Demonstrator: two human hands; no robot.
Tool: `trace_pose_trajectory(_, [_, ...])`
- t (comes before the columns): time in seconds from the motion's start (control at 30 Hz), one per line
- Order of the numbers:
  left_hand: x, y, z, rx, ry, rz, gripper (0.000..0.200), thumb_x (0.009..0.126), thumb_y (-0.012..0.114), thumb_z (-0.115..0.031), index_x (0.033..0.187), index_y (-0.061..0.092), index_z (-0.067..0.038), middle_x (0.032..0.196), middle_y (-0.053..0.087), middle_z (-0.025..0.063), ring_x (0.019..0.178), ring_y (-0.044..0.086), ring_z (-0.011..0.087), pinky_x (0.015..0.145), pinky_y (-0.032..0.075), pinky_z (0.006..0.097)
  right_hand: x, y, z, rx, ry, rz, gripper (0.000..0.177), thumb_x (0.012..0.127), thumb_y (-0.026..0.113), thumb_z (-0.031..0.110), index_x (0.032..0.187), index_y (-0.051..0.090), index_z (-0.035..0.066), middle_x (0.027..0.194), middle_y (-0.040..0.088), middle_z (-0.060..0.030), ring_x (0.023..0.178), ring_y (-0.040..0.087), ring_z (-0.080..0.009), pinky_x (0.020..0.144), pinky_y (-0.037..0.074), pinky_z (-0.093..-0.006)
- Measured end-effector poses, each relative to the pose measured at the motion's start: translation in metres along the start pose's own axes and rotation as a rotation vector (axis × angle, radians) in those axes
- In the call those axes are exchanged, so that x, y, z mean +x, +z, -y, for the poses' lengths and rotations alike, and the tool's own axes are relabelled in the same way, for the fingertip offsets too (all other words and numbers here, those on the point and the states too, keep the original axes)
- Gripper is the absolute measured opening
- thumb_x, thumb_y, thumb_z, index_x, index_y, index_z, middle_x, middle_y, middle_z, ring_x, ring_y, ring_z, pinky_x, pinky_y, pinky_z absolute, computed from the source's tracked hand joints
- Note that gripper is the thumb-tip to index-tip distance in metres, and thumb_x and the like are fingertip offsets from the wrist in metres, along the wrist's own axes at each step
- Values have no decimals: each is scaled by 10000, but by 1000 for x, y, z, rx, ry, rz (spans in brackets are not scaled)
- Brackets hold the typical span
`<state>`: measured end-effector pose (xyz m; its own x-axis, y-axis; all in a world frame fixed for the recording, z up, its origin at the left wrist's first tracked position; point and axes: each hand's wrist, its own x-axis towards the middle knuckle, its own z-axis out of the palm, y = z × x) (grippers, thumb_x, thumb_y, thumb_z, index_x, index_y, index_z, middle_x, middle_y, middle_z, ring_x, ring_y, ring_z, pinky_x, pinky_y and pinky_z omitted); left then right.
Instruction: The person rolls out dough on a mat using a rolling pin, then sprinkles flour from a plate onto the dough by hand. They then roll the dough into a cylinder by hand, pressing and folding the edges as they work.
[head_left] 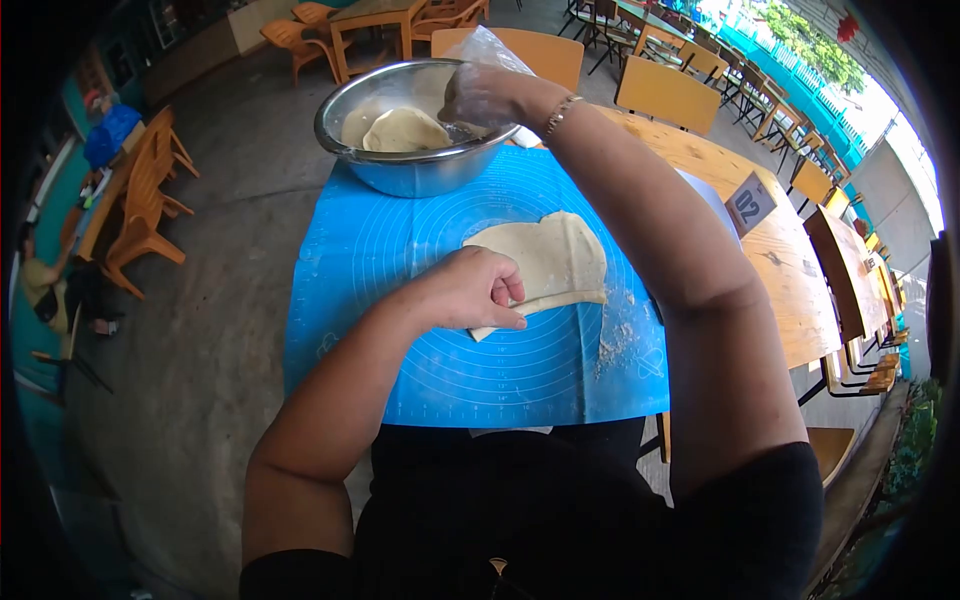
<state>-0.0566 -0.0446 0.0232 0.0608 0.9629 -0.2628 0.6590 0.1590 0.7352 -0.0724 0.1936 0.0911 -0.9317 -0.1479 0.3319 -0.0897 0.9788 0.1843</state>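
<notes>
A flat sheet of pale dough [550,250] lies on a blue silicone mat [440,385], its near edge folded over in a narrow strip. My left hand [475,285] rests at the left end of that strip, fingers curled and thumb down against the folded edge. Over the right rim of a steel bowl [425,178], my right hand [488,98] is closed, its fingertips partly hidden; whether anything is in them I cannot make out. Right behind it is a clear plastic bag [492,48]. Inside the bowl sits a rounded piece of dough [403,131].
Loose flour [618,340] is scattered on the mat's right side. A number card [750,204] marked 02 stands on the wooden table [790,285]. Orange chairs [148,215] and a seated person [45,290] are at the left; more tables and chairs stand behind.
</notes>
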Motion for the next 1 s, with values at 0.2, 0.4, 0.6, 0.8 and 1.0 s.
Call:
trace_pose_trajectory(0.2, [1,2,3,-2,12,0,406,794,856,-212,1100,695,1,887,699,77,803,650,154,724,531,299,32,16,21,251,352,679,391,819,700,337,863,757,-47,724,690,-91,597,574,-230,605,482,-421])
trace_pose_trajectory(0.4, [0,1,0,57,37,10,410,807,850,-249,1096,695,-3,901,707,88,818,658,189,757,535,321,38,34,19,218,266,804,359,867,664,298,1035,763,-3,816,727,-82,682,618,-224,676,490,-400])
trace_pose_trajectory(0.6, [-1,-1,-4,76,5,24,452,787,866,-262,1115,692,-5,898,703,91,828,666,197,752,538,323,41,23,34,236,324,865,307,869,661,266,1010,762,12,821,727,-79,670,614,-210,663,487,-402])
trace_pose_trajectory(0.8, [-1,-5,1,43,28,65,555,713,909,-212,1165,673,7,977,695,110,841,661,195,755,546,320,39,9,37,347,312,860,310,730,723,185,981,793,18,915,743,-106,785,669,-238,689,506,-422])
trace_pose_trajectory(1.0, [-3,-12,11,-6,88,154,549,700,842,-87,1206,655,17,1050,690,126,867,666,186,762,554,306,-7,-46,7,1253,409,315,231,836,726,3,1058,729,-61,925,731,-66,723,665,-109,602,523,-229])
